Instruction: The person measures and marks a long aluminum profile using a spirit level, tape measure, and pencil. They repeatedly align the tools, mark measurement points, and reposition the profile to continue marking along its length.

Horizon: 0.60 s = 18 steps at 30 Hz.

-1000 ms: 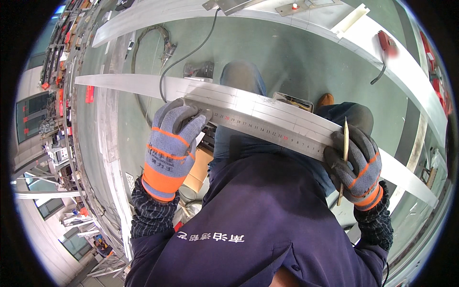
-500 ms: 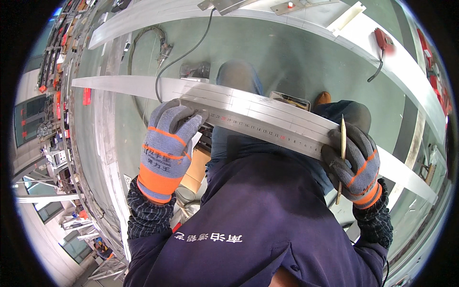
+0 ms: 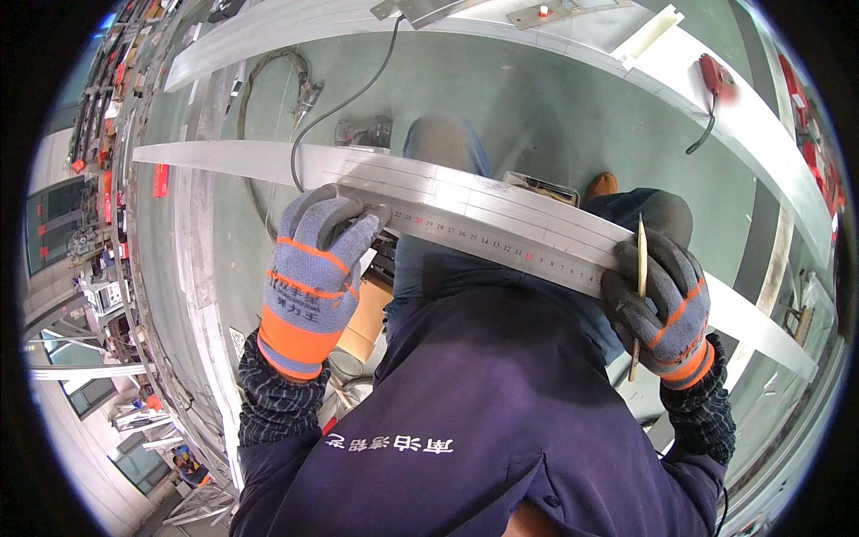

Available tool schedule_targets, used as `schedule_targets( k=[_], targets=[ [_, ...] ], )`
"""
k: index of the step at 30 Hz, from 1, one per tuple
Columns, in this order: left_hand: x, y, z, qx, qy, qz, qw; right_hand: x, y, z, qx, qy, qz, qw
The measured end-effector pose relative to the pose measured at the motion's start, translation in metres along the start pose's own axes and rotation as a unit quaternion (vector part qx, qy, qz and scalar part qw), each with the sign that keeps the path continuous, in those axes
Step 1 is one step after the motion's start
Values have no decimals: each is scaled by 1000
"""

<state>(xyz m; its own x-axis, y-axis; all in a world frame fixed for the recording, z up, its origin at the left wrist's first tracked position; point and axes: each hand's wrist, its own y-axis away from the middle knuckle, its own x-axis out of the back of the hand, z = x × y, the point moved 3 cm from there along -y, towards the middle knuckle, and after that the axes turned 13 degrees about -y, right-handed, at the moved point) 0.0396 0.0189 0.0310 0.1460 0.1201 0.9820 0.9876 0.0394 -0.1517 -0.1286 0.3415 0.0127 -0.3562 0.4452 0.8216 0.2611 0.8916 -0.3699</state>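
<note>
A long silvery metal bar (image 3: 528, 208) with thin lines marked across its face runs across in front of my body, sloping down to the right. Along its near edge lies a steel ruler (image 3: 474, 237). My left hand (image 3: 313, 277), in a grey and orange glove, is closed over the ruler's left end and the bar. At the other end, my gloved right hand (image 3: 667, 309) presses the ruler to the bar with its fingers. A thin yellowish pencil-like stick (image 3: 642, 255), pointed at its upper end, is also held in that hand, pointing away from me.
Farther off, a second pale beam (image 3: 573, 43) crosses the view, with a red device (image 3: 713, 73) with a short black cord on it. A dark cable (image 3: 353, 94) hangs down over the bar. A hose (image 3: 246, 107) lies on the green floor. My knee (image 3: 445, 148) shows beyond the bar.
</note>
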Motion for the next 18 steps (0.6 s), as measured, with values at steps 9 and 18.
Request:
schedule_targets(
  k=[9, 18],
  targets=[
    [-4, 5, -4, -9, -6, -1, 1000, 2, -1, 0, -8, -8, -16, 1000],
    [2, 2, 0, 12, 21, 4, 1000, 2, -2, 2, 0, 0, -8, 1000]
  ],
)
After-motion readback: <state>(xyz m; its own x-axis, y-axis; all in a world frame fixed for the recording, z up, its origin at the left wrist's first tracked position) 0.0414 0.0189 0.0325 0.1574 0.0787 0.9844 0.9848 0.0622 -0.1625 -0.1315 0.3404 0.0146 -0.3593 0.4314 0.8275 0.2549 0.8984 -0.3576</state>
